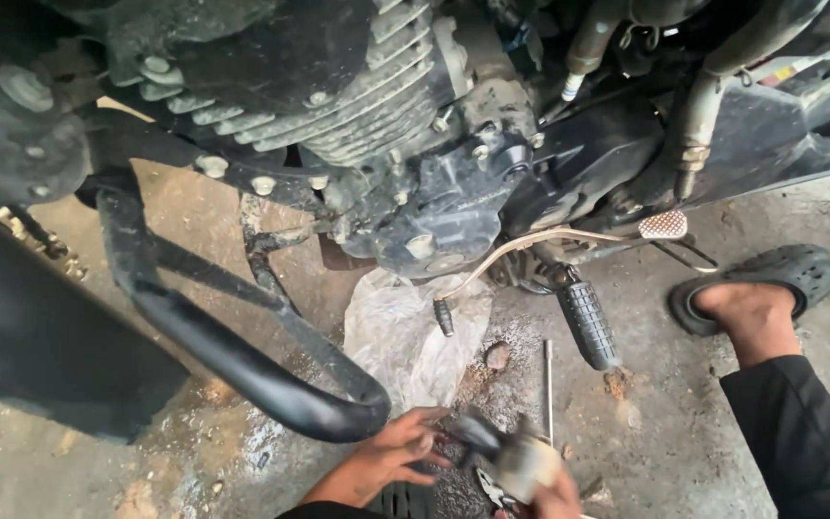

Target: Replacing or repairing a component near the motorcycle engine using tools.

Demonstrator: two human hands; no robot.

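My left hand lies low on the dirty floor with its fingers spread, its fingertips next to the dark end of a blurred part. My right hand, at the bottom edge and mostly cut off, grips the pale grey end of that part. Both hands sit just below a motorcycle engine with cooling fins. A crumpled clear plastic bag lies on the floor under the engine, just beyond my left hand.
A black tubular crash guard curves down at the left of my hands. A ribbed footpeg, a brake pedal and a thin metal rod are at the right. A foot in a black clog stands on the concrete.
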